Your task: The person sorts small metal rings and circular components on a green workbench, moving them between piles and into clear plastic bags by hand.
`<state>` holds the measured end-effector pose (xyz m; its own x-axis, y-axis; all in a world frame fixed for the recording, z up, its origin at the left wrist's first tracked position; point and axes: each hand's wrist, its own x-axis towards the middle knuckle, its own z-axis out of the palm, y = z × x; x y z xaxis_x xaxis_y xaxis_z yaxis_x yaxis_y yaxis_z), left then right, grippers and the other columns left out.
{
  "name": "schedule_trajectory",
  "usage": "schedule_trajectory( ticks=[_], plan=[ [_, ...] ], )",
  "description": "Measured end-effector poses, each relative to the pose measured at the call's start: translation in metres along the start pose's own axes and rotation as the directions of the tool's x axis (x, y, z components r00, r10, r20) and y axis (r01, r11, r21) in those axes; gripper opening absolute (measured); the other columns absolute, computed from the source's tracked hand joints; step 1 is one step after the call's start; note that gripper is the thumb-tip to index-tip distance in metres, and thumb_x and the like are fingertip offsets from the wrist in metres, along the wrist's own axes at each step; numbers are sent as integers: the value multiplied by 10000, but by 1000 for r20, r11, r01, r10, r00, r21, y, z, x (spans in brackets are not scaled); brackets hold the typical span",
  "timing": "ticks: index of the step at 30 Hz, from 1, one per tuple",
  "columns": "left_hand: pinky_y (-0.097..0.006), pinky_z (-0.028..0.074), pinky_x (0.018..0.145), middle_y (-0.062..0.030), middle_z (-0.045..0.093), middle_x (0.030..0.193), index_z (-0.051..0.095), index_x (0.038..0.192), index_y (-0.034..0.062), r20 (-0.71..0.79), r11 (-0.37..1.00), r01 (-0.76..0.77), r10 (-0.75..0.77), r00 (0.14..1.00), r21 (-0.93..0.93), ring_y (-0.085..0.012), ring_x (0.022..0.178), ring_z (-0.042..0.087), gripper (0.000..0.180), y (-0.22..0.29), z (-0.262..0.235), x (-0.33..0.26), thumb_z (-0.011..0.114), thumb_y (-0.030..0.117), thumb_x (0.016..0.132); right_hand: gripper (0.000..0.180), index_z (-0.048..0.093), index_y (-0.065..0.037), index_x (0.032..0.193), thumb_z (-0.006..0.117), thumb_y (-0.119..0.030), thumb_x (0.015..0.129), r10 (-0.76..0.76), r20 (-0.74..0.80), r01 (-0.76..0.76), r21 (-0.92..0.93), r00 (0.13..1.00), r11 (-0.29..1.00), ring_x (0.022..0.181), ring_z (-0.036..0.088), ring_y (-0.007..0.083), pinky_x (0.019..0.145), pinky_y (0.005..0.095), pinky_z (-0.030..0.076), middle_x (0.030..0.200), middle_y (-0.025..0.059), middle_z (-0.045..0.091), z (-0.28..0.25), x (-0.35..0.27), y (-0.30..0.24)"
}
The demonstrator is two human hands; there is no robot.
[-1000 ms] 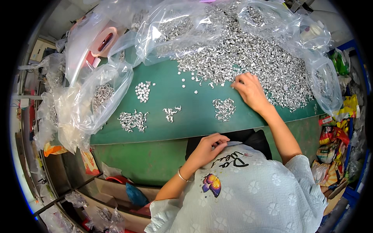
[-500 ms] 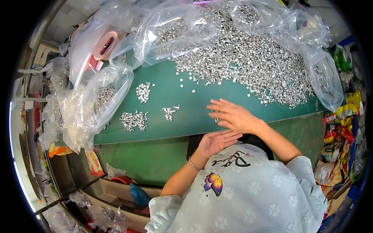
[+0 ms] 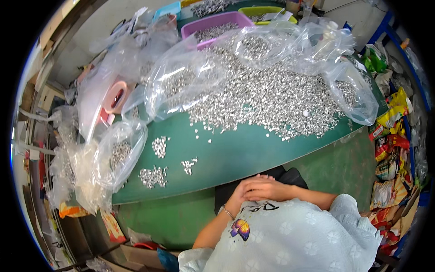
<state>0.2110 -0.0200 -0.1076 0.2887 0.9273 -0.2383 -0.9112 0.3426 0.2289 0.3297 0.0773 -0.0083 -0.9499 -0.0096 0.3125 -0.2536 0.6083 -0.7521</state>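
Both hands have come together since the earlier frame: the right hand (image 3: 272,189), which was spread above the table front half a second ago, now lies over the left hand (image 3: 239,192) at lower centre. The small cluster that lay there has gone from the tabletop, and the view has shifted to show more of the far end. The right hand's fingers are laid flat and close together across the left; whether anything is held between the palms, or how tightly, I cannot tell.

Across the upper centre of the frame sprawls a heap of small metal pieces (image 3: 272,99), silvery, glossy and mostly hooked or curved, thinning to scattered bits along its lower fringe. It rests on a smooth, matte green tabletop (image 3: 235,158) with a gently bowed front edge. Left of centre lie three little groups: compact, rounded, flower-like pieces (image 3: 159,147), a tangled cluster of curved pieces (image 3: 152,177) below them, and a sparse sprinkle of curved pieces (image 3: 188,166) to their right.

Clear, crinkled film bags ring the heap; a crumpled bag (image 3: 104,174) slumps over the table's left end. At upper centre stands a purple plastic tub (image 3: 247,20), rounded at the corners. Pale puckered cloth, embossed with petal shapes, forms the shirt (image 3: 290,240) at the bottom.
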Motion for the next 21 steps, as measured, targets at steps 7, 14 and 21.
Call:
schedule_trajectory(
  ticks=[7, 14, 21],
  plan=[
    [-312, 510, 790, -99, 599, 897, 578, 952, 22, -319, 986, 135, -98, 942, 93, -218, 907, 591, 147, 27, 72, -28, 552, 167, 960, 120, 680, 19, 890, 692, 11, 770, -26, -627, -23, -69, 778, 997, 776, 628, 281, 704, 375, 497, 856, 118, 657, -26, -6, -5],
    [-317, 540, 702, -102, 553, 856, 544, 891, 34, -360, 972, 188, -226, 905, -139, -242, 857, 573, 91, 79, 143, 3, 591, 106, 920, 109, 671, 35, 908, 618, 67, 818, 229, -833, -315, 70, 504, 946, 746, 615, 256, 663, 326, 484, 831, 137, 645, -69, -18, 15],
    [-403, 568, 837, -184, 511, 973, 491, 949, -62, -277, 898, -434, 399, 874, -74, -280, 923, 565, 73, 235, 237, 202, 502, -17, 892, 123, 662, 29, 922, 631, 51, 805, 181, -844, -367, -21, 506, 930, 795, 614, 307, 716, 365, 499, 870, 147, 634, -61, -24, 34]
  ],
)
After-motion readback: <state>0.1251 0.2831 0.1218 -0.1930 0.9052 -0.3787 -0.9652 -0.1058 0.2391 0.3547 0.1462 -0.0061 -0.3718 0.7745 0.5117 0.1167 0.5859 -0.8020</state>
